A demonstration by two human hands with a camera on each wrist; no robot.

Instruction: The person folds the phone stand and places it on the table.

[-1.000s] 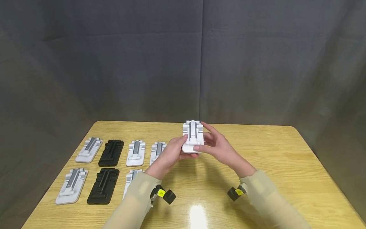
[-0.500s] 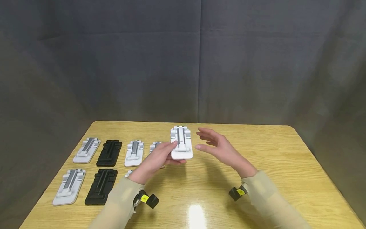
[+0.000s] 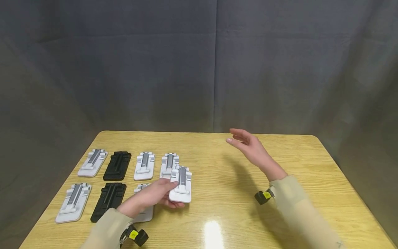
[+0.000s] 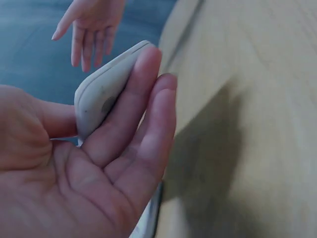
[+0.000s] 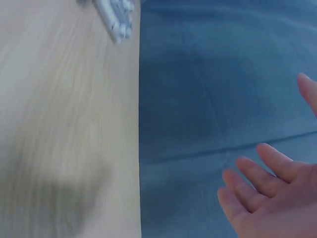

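A folded white phone stand [image 3: 184,197] with a grey arm is in my left hand [image 3: 150,194], the thumb on its upper side and the fingers underneath. It hangs above the table near the right end of the rows, overlapping another white stand [image 3: 169,160] in the head view. The left wrist view shows the held stand's pale underside with a round grey pad [image 4: 108,104]. My right hand [image 3: 255,151] hovers over the right half of the table, fingers loosely extended, holding nothing.
Two rows of folded stands lie on the left of the wooden table [image 3: 311,193]: white ones [image 3: 144,166] and black ones [image 3: 117,166]. My left forearm partly covers a front-row white stand [image 3: 146,217]. A dark curtain [image 3: 264,69] hangs behind.
Both hands held the white stand at first; the right hand let go and moved right and upward. The left hand carried the stand left and down toward the rows.
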